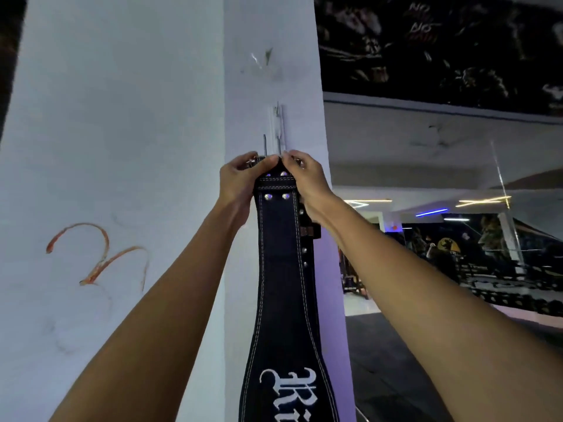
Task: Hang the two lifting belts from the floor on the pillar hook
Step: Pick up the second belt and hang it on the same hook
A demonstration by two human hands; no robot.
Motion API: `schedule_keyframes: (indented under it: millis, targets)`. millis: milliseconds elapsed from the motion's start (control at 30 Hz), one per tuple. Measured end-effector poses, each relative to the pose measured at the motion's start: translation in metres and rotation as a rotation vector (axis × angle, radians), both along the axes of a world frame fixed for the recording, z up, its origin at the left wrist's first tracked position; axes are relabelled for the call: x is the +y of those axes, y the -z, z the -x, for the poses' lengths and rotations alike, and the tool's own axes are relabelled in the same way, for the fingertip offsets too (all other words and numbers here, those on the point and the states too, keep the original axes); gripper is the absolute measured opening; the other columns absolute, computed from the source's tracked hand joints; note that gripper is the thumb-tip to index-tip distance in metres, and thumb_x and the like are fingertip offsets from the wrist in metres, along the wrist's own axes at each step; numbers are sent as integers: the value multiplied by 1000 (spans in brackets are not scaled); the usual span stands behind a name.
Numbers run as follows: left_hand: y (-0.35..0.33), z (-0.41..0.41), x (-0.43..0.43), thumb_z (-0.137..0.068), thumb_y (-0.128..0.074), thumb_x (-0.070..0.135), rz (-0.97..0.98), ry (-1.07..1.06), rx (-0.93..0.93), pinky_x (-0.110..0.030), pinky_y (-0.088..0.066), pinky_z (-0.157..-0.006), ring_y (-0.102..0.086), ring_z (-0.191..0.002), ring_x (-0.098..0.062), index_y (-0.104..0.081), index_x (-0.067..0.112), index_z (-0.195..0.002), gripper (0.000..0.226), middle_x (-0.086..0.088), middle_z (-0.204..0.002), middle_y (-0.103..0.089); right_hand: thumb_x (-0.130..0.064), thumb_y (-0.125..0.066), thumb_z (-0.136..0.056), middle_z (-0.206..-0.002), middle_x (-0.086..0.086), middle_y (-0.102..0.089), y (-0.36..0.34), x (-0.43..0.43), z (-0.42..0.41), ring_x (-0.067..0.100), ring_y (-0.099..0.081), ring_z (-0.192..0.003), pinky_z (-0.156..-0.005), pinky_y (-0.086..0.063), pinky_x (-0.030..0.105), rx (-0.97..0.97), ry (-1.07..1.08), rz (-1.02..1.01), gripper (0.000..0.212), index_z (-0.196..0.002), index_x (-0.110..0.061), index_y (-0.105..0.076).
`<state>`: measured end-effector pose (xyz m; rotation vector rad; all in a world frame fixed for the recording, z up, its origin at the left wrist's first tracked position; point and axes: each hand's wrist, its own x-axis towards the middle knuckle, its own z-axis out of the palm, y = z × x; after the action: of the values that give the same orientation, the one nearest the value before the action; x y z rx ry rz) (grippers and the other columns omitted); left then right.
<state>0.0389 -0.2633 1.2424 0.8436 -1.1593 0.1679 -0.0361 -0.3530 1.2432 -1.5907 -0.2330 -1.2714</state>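
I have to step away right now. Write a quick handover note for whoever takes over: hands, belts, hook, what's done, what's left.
Left hand: gripping the buckle end of the black belt from the left.
Right hand: gripping the same end from the right.
Black belt hangs down the pillar, its top right at the prongs of the hook.
A second belt seems to peek out behind it; whether it is hooked cannot be told.
Done: black belt raised to the hook.
Left: confirm the buckle is seated, release, check the second belt.

2 hands (240, 178), 2 belts (283, 269), 1 hook (277, 129), 1 pillar (122, 117).
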Motion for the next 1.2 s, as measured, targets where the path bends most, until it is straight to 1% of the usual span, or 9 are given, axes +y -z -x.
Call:
schedule_keyframes:
  millis: [133,267,400,567,733,867,1000,1100,1200]
  targets:
    - [-40,-13,-17,-75,-72,0,92,-73,-22,-22,-55,-67,-67,-69,-11,-58,1,-114,42,-2,-83,-68,-46,-56,-84,-106,8,-68,-32,-14,-26,31,-64,-104,-93,-50,51,-69,126,56,39,-111,-17,-60]
    - [-54,-29,-37,-78,-70,0,115,-142,-74,-14,-53,-64,-66,-78,-11,-50,0,-124,50,-8,-103,-65,-35,-54,-90,-126,10,-59,-43,-34,-39,28,-57,-117,-101,-46,44,-120,143,114,55,-141,-32,-33]
    - [-62,-43,-59,-77,-73,12,99,-121,-101,-24,-56,-80,-67,-97,-22,-47,-3,-129,60,-17,-121,-63,-29,-53,-92,-132,7,-56,-58,-53,-47,24,-54,-121,-105,-43,36,-119,195,159,48,-139,-25,-41]
    - [-78,-53,-75,-88,-60,9,122,-121,-131,-29,-52,-70,-61,-80,-24,-53,-14,-106,30,-15,-90,-62,-25,-54,-92,-121,7,-59,-79,-65,-58,23,-59,-109,-100,-48,37,-104,171,147,43,-135,-20,-47]
    - [-92,-67,-91,-90,-55,10,165,-243,-172,-29,-49,-72,-59,-78,-19,-57,7,-87,4,-4,-84,-61,-23,-50,-93,-124,13,-60,-92,-71,-76,27,-62,-108,-97,-50,41,-100,172,127,43,-136,-25,-45]
    - [-100,-78,-107,-93,-43,15,191,-375,-126,-47,-45,-95,-57,-105,-42,-50,-9,-109,30,-28,-112,-60,-21,-46,-95,-137,6,-52,-98,-78,-88,16,-54,-113,-89,-42,22,-118,198,112,44,-139,-21,-42]
    - [-112,-79,-111,-95,-34,10,287,-513,-52,-28,-34,-69,-43,-73,-19,-52,10,-81,23,0,-70,-49,-24,-45,-95,-139,4,-51,-104,-80,-95,21,-50,-122,-88,-35,21,-147,268,95,39,-134,-21,-48]
    - [-117,-77,-111,-87,-40,6,306,-530,-4,-28,-29,-59,-34,-63,-20,-56,7,-71,22,-11,-66,-43,-30,-42,-96,-131,9,-56,-111,-79,-97,24,-53,-105,-82,-40,27,-132,279,57,32,-124,-18,-55]
    - [-118,-74,-111,-88,-48,10,304,-511,35,-28,-41,-62,-49,-61,-18,-68,6,-82,21,-3,-67,-58,-32,-39,-98,-134,9,-54,-114,-83,-98,26,-51,-116,-84,-36,27,-116,313,64,34,-124,-16,-54]
